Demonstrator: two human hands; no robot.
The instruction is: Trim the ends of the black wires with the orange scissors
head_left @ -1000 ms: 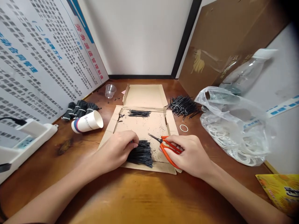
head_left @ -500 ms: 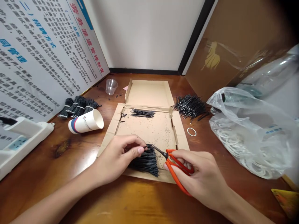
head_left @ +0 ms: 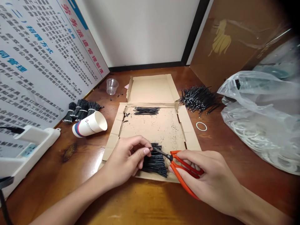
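My left hand pinches a thin black wire piece above a pile of short black wire pieces on a flattened cardboard box. My right hand grips orange-handled scissors, whose dark blade tips meet the pinched wire next to my left thumb. A smaller row of black wire pieces lies at the far edge of the cardboard.
A tipped paper cup, banded black wire bundles and a white device lie left. A loose heap of black wires, a rubber band and a clear plastic bag lie right. A small clear cup stands behind.
The scissors moved left until their tips reached my left fingers. My left hand lifted from the pile into a pinch on one wire. The view shifted slightly.
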